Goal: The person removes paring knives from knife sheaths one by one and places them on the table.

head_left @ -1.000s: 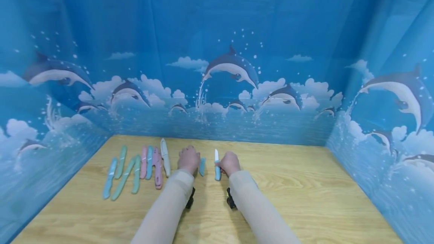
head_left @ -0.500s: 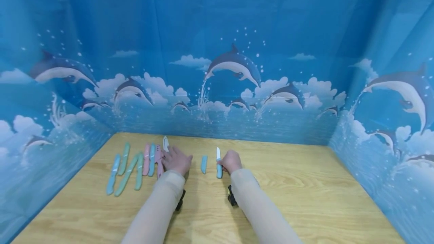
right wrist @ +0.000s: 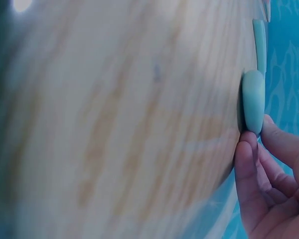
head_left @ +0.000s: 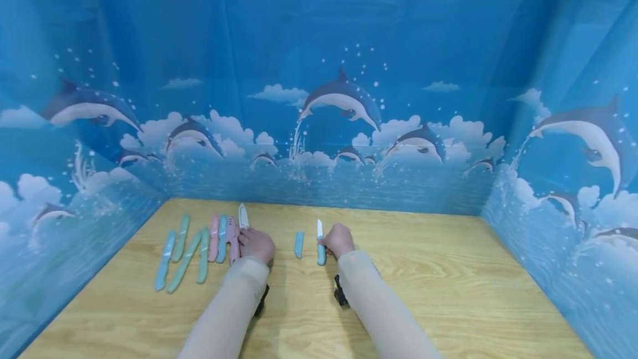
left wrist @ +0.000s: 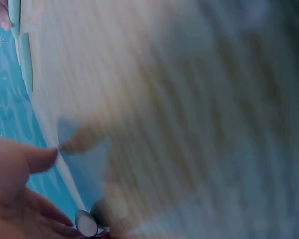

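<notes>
My left hand (head_left: 257,244) lies over the handle of a white sheathed knife (head_left: 242,216), hiding most of that handle. Its fingertips are beside a pink knife with holes (head_left: 233,235). In the left wrist view, the thumb stands apart from the fingers, which are close to a pale handle end (left wrist: 87,224). On the right, my right hand (head_left: 340,239) pinches a small light-blue paring knife (head_left: 321,251) by the handle, its bare white blade pointing away. The right wrist view shows thumb and fingertips on that handle (right wrist: 254,99). A blue blade sheath (head_left: 299,244) lies between the hands.
Left of my left hand lie several more knives in a loose row: a pink one (head_left: 214,238), a blue one (head_left: 221,240), green ones (head_left: 203,256) and another blue one (head_left: 164,262). A dolphin-print curtain (head_left: 319,181) borders the wooden table (head_left: 423,292).
My left hand has moved left from beside the blue sheath to the white knife, and its spread fingers have lowered onto it. My right hand stays at the blue paring knife.
</notes>
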### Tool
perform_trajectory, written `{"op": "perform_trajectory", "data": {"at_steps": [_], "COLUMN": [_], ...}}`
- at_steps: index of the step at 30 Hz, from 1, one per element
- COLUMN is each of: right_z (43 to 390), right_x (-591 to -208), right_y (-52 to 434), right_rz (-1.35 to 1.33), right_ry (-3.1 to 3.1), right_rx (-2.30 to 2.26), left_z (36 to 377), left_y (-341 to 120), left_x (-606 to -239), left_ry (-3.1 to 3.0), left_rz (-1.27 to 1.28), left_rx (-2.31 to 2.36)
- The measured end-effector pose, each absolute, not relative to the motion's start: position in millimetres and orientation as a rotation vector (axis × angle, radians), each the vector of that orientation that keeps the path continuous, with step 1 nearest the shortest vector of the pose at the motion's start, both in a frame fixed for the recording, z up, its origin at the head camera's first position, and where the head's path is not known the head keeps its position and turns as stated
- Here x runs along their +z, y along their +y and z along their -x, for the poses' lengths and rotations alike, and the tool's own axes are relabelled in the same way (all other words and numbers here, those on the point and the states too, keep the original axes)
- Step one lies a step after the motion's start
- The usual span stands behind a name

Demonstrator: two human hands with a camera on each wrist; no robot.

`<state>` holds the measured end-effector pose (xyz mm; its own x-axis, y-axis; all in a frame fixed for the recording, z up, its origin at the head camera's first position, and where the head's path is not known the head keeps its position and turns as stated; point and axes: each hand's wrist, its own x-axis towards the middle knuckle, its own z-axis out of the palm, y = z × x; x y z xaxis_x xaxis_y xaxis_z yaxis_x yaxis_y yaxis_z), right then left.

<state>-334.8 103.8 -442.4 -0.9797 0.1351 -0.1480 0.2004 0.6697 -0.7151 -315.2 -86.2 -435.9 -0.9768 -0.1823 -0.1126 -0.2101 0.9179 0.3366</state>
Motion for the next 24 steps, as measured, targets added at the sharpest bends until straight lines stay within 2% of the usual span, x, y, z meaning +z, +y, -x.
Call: {"op": "perform_trajectory", "data": {"at_steps": [6,24], "right_z": [335,333], "right_x": [-442,-447], "right_y": [104,104], "right_rz": [-0.259,-0.209], "right_ry": [2.799,2.843], "right_rx": [-1.225,-1.195], "left_z": [324,333], "left_y": [-88,-93], "left_x": [-439,-446], "left_ry": [3.109,2.924], "left_rz": [0.165,0.388], "left_rx": [0.292,0.729]}}
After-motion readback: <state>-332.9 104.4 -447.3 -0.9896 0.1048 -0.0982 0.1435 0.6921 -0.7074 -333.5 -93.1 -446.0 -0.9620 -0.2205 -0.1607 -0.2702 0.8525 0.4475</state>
